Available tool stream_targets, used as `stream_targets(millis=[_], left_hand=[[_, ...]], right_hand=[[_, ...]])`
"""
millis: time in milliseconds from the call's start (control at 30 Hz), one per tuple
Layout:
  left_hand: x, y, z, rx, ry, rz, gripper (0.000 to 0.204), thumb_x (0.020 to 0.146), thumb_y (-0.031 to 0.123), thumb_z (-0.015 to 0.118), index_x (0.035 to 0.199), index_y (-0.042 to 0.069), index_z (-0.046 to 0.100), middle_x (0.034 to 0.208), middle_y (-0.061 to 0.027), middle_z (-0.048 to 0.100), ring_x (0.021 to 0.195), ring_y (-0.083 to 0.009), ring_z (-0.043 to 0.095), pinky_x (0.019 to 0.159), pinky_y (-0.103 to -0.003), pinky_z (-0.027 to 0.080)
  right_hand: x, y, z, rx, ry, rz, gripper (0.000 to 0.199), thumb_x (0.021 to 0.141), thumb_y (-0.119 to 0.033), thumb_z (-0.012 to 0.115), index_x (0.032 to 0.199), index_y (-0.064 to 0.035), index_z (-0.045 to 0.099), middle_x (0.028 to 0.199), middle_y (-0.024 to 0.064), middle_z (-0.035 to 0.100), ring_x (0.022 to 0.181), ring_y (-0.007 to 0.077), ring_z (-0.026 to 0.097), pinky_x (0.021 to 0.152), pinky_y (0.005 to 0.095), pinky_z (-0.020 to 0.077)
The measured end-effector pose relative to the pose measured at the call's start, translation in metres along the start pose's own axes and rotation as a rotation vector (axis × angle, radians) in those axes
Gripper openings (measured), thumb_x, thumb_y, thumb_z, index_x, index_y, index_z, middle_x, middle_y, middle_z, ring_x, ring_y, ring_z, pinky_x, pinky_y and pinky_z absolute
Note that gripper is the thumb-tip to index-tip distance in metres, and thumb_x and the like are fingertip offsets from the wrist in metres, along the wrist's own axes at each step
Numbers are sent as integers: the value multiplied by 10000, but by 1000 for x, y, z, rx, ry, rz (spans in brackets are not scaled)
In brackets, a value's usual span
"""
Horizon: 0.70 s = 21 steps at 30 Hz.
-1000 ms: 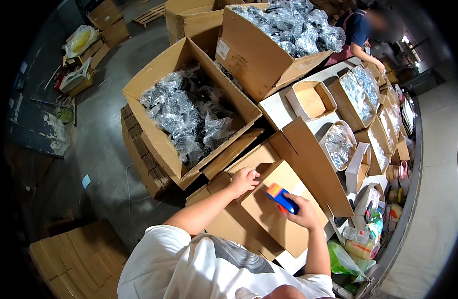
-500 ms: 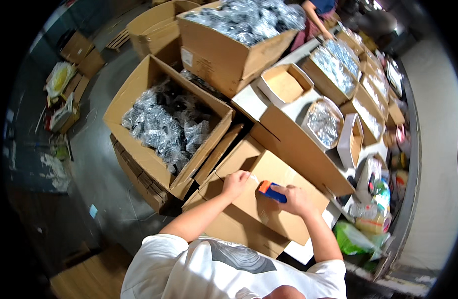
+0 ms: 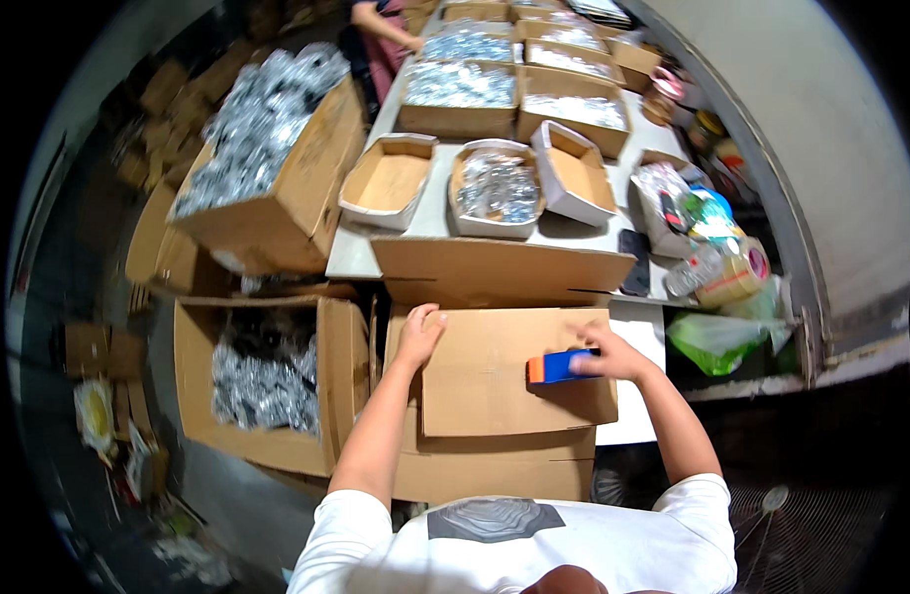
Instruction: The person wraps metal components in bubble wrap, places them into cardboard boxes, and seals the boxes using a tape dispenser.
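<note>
The right hand (image 3: 613,356) is clenched around a blue and orange tape dispenser (image 3: 559,366), pressing it down on the top flap of a closed cardboard box (image 3: 514,391) in front of the person. That forearm comes up from the lower right, bent at the elbow, with the wrist turned inward so the dispenser points to the left along the flap. The left hand (image 3: 420,335) lies flat and released on the box's upper left corner, fingers spread and pointing away from the body, grasping nothing; its arm stretches nearly straight up from the white-sleeved shoulder.

The dispenser sits on the right half of the box top, well apart from the left hand. Just beyond the box, one long flap (image 3: 500,269) stands open against the edge of the worktop (image 3: 430,213). On the worktop lie shallow cardboard trays (image 3: 388,181), some bare, one filled with small clear bags (image 3: 495,188). Further along are larger cartons of the same bags (image 3: 460,84). To the left, on the floor, stands an open carton of bagged parts (image 3: 262,381), and a bigger one (image 3: 267,168) above it. At the worktop's right end are a tape roll (image 3: 737,272) and a green bag (image 3: 717,337). Another person (image 3: 381,30) stands at the far end.
</note>
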State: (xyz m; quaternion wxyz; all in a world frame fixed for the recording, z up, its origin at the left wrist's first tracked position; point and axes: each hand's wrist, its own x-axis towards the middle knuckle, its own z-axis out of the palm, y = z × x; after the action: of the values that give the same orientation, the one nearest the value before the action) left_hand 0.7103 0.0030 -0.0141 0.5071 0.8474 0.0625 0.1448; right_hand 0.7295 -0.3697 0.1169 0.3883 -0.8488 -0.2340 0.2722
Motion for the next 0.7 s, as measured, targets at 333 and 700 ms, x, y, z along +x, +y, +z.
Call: stream_targets(millis=[333, 700], left_hand=[[30, 79, 51, 267, -1439, -403, 662, 822, 553, 578, 1181, -2, 541, 1149, -121, 582, 1083, -199, 540, 951, -347, 410], [35, 128, 164, -320, -1635, -541, 564, 710, 233, 777, 1183, 37, 540, 1110, -82, 604, 991, -178, 574, 856, -292, 476]], right_hand=[[-47, 101, 29, 613, 315, 253, 220, 847, -179, 584, 987, -10, 605, 886, 64, 637, 799, 132, 559, 712, 314, 457], [-132, 66, 61, 775, 736, 197, 470, 860, -236, 608, 1251, -11, 477, 1026, 121, 602, 917, 177, 575, 844, 321, 458]])
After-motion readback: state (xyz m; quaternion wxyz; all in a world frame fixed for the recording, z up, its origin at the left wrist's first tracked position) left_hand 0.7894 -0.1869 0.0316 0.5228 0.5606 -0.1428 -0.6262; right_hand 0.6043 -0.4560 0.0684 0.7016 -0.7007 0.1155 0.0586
